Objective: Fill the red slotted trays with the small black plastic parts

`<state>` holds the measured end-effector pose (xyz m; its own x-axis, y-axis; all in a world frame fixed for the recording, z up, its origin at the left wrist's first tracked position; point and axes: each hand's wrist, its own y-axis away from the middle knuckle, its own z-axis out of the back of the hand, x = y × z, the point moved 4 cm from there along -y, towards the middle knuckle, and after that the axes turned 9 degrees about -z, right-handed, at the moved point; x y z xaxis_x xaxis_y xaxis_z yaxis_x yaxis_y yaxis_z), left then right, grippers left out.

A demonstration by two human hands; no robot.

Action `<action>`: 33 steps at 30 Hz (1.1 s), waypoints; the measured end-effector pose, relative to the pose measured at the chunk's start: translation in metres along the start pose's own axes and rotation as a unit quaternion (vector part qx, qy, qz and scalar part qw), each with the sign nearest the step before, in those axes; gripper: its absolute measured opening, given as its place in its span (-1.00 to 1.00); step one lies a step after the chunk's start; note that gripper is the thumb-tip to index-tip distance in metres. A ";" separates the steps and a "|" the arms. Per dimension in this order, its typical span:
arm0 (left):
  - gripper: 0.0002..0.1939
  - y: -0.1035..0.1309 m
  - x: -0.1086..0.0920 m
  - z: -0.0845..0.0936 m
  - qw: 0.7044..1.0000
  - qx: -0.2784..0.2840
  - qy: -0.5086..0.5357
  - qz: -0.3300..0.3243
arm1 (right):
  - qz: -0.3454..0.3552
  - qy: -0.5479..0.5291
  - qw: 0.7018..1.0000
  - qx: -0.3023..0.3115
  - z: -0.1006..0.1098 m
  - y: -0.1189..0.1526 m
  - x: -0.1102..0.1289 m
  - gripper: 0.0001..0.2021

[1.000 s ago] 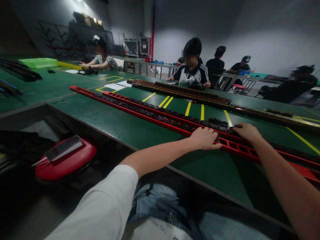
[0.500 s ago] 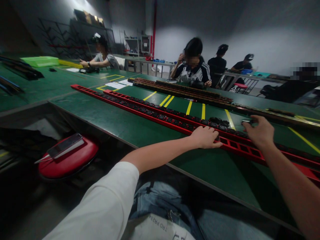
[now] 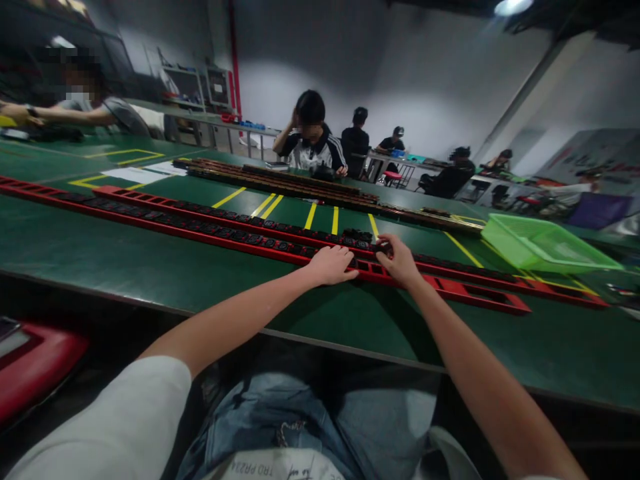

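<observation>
Two long red slotted strips lie side by side on the green table, the near strip (image 3: 200, 230) and the far strip (image 3: 480, 271), with black square pieces in many of their slots. My left hand (image 3: 332, 265) rests on the near strip, its fingers bent over the edge beside the last filled slots; what lies under them is hidden. Just right of it, my right hand (image 3: 397, 259) is over the strips with thumb and fingers curled round a small dark piece (image 3: 384, 247). A small pile of black pieces (image 3: 357, 235) lies behind the far strip.
Dark long strips (image 3: 280, 180) lie across the table's far side. At the right stands a green basket (image 3: 545, 243). White papers (image 3: 143, 173) lie at the back left. A person (image 3: 313, 140) sits opposite, another person (image 3: 110, 113) at the left. A red stool (image 3: 45, 367) is lower left.
The view has swung to the right, bringing the green basket into sight. My right hand has moved from behind the strips to over them, closer to my left hand, which stays on the near strip.
</observation>
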<state>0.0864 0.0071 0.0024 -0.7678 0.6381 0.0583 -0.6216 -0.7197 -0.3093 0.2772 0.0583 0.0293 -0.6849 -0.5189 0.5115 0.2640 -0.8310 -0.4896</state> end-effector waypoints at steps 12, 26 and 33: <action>-0.45 -0.001 0.000 0.000 1.000 -0.002 0.005 0.003 | 0.055 -0.018 0.989 0.134 -0.011 0.011 0.028 -0.63; -0.47 0.000 -0.001 0.001 1.000 0.013 0.006 0.005 | 0.061 -0.013 0.986 0.157 -0.013 0.011 0.024 -0.65; -0.47 0.000 -0.001 0.001 1.000 0.012 0.008 0.000 | 0.072 -0.007 0.985 0.159 -0.014 0.011 0.024 -0.66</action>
<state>0.0867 0.0061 0.0037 -0.7651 0.6425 0.0430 -0.6254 -0.7256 -0.2870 0.2547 0.0394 0.0262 -0.6158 -0.6364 0.4645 0.5586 -0.7684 -0.3123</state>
